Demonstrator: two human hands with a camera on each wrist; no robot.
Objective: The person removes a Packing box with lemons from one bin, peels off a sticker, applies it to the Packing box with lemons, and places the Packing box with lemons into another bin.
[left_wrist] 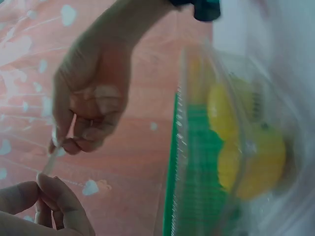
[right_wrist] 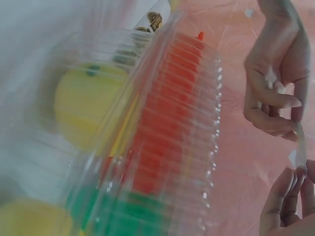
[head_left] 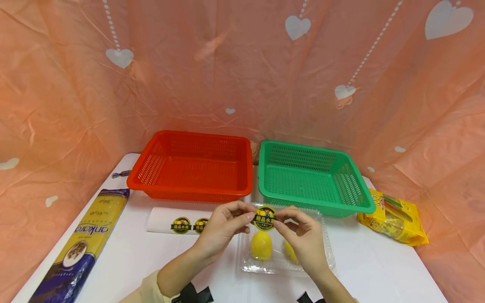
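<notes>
In the head view, my left hand [head_left: 223,227] and right hand [head_left: 303,235] pinch opposite edges of a round black-and-gold label sticker [head_left: 264,219] with fruit pictures and Chinese characters. Both wrist views show the sticker [left_wrist: 50,163] almost edge-on between the fingertips. Under my hands lies a clear plastic clamshell box [head_left: 329,248], with yellow fruits [head_left: 261,245] visible through its lid. My right hand partly covers one fruit. Left of the box, a white strip of label stickers [head_left: 161,219] lies partly behind my left hand, with two similar round labels in sight.
A red basket [head_left: 189,194] stands behind the sticker strip, and a green basket [head_left: 314,203] behind the clear box. On the left lies a long gold-and-blue packet [head_left: 87,235], with a small dark wrapped item [head_left: 121,174] beyond. A yellow packet [head_left: 398,216] sits at right.
</notes>
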